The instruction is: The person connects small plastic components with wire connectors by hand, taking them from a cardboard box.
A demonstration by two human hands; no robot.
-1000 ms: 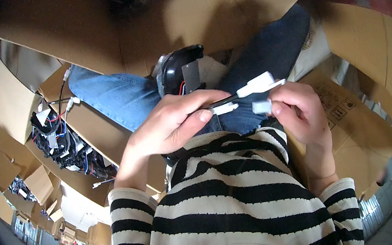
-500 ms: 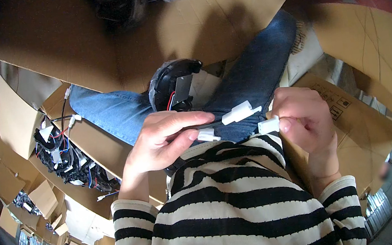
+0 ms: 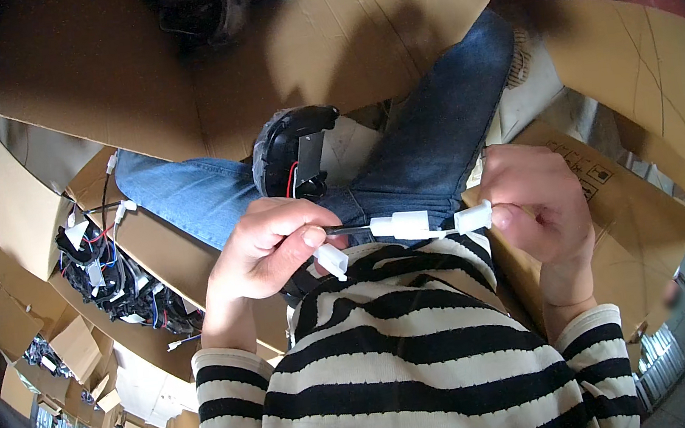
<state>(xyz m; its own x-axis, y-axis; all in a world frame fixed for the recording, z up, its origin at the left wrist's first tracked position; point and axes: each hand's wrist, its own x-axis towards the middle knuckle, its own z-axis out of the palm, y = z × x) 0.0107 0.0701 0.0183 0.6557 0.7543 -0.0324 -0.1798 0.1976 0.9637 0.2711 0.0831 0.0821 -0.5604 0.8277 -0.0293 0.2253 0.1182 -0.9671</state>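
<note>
My left hand (image 3: pixel 266 249) pinches a black cable (image 3: pixel 349 229) between thumb and forefinger. At the cable's end, pointing right, sits a white plastic connector (image 3: pixel 399 225). A second white connector (image 3: pixel 331 261) hangs just below my left fingertips. My right hand (image 3: pixel 539 203) is closed, its thumb and fingers pinching a small white connector (image 3: pixel 473 218). The two connectors between my hands lie nearly in line, with a thin white strip bridging the space between them. Beyond my left hand, a curved black part (image 3: pixel 297 153) with a grey plate, red and white wires and clear wrap rests between my legs.
A large open carton (image 3: pixel 274 77) stands in front of my legs. To the left, a box (image 3: pixel 169 261) holds a tangle of black wired parts (image 3: pixel 115 276). Another carton (image 3: pixel 632 238) is by my right arm. More boxes (image 3: pixel 76 345) stand farther left.
My left hand has shifted slightly left, and the cable's connector has levelled out to face the right-hand one. The hanging connector has swung down and left. My right hand barely moved.
</note>
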